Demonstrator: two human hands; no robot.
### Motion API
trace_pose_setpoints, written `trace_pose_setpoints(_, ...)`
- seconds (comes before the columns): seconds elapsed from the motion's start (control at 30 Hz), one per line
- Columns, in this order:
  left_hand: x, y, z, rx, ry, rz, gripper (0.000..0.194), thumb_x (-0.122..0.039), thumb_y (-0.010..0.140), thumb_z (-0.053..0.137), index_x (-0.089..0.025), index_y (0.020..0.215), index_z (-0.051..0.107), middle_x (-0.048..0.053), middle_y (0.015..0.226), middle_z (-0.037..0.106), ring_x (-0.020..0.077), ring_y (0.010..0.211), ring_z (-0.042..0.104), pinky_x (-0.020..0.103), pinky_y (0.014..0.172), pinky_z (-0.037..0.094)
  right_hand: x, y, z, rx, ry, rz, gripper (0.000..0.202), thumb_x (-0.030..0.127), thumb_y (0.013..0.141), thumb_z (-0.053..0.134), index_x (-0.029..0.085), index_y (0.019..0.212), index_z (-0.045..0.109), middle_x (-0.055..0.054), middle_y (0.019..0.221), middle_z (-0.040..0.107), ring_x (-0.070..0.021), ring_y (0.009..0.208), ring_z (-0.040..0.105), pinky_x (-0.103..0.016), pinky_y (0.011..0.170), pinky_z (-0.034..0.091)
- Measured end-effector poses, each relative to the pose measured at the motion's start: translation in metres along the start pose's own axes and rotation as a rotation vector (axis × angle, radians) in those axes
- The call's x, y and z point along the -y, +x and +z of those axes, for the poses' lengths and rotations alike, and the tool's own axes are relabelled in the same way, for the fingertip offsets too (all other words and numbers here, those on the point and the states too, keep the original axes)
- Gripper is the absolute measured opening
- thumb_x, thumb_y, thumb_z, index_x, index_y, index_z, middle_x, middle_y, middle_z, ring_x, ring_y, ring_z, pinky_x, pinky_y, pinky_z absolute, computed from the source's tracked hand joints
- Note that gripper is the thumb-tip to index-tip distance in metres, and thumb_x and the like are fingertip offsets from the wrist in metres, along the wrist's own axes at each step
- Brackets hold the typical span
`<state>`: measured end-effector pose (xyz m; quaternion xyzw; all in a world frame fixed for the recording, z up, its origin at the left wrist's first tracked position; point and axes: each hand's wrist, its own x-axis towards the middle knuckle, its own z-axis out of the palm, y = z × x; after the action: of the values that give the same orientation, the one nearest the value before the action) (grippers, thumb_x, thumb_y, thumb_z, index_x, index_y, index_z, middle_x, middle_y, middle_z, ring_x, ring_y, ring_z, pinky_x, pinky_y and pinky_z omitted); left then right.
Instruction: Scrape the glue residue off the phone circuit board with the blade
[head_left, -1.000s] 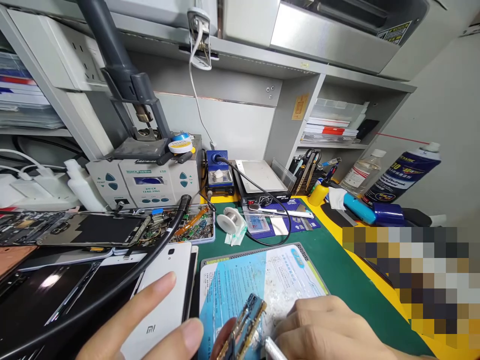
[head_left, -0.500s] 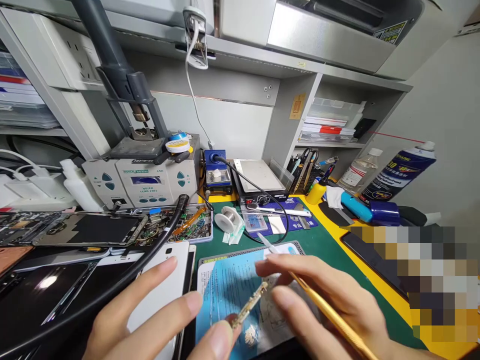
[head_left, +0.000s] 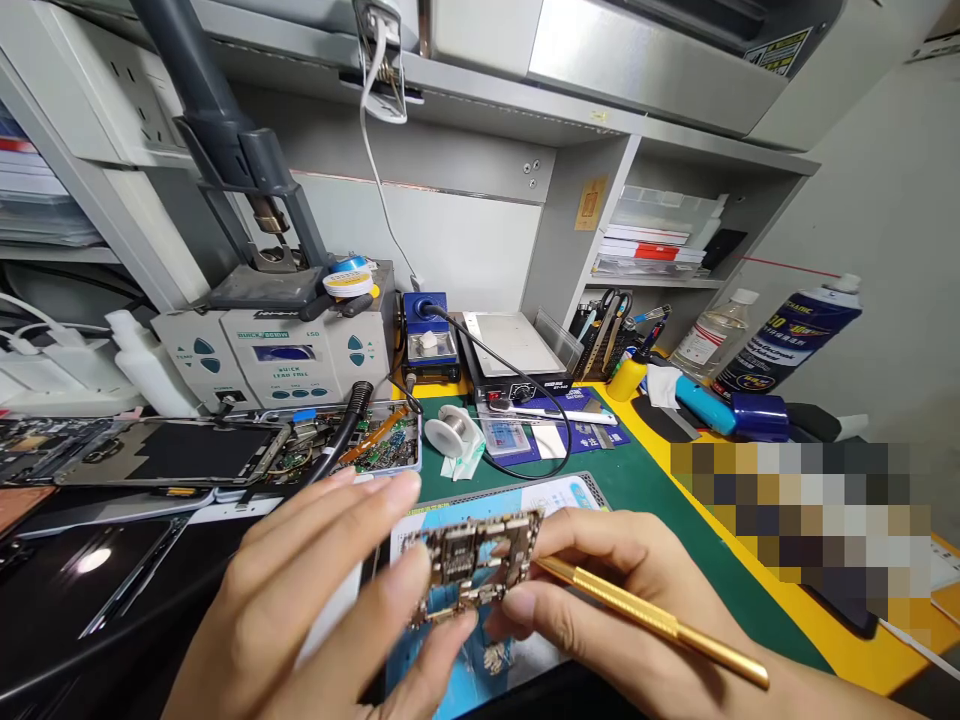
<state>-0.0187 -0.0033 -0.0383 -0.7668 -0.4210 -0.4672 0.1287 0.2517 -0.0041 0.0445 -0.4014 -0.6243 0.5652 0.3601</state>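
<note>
A small phone circuit board (head_left: 459, 550) with cutouts is raised in front of me, its chip-covered face towards me. My left hand (head_left: 330, 600) is closed on its left end, forefinger at the side and thumb at the lower edge. At the board's right end, the fingertips of my right hand (head_left: 622, 590) touch it. That hand also grips a slim tool with a gold knurled handle (head_left: 652, 615), whose tip is hidden. Under both hands lies a blue and white printed pad (head_left: 577, 495), with a small pile of pale bits (head_left: 495, 658) on it.
Opened phones (head_left: 180, 455) and a thick black hose (head_left: 349, 420) lie at left before a hot-air station (head_left: 285, 360). Behind the pad are a solder spool (head_left: 446, 432), a soldering station (head_left: 427, 335) and a heating plate (head_left: 517, 350). Bottles and a spray can (head_left: 787, 335) stand at right.
The circuit board has turned from edge-on to face-on. My right fingers have come to its right end, and the gold-handled tool has tilted flatter. The view has shifted slightly.
</note>
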Motion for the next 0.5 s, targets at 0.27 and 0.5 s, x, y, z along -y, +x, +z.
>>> trace_pose_setpoints(0.27,-0.021,0.02,-0.009,0.026,-0.1,-0.069,0.084,-0.03,0.1,0.075,-0.039,0.179,0.046,-0.002,0.17,0.067,0.0347,0.142,0.077,0.053,0.129,0.064,0.001,0.006,-0.004,0.116,0.463,0.311,0.044,0.046,0.086,0.109,0.012,0.096,0.082,-0.008,0.089,0.085,-0.0149,0.082,0.082,-0.025,0.082,0.068)
trace_pose_setpoints(0.5,-0.02,0.015,-0.009,0.018,-0.129,-0.099,0.079,-0.033,0.099,0.073,-0.044,0.174,0.052,-0.006,0.168,0.068,0.0335,0.14,0.078,0.05,0.133,0.061,-0.01,0.008,-0.007,0.217,0.568,0.277,0.034,0.04,0.098,0.099,0.009,0.103,0.088,-0.01,0.092,0.086,-0.0154,0.083,0.085,-0.024,0.081,0.07)
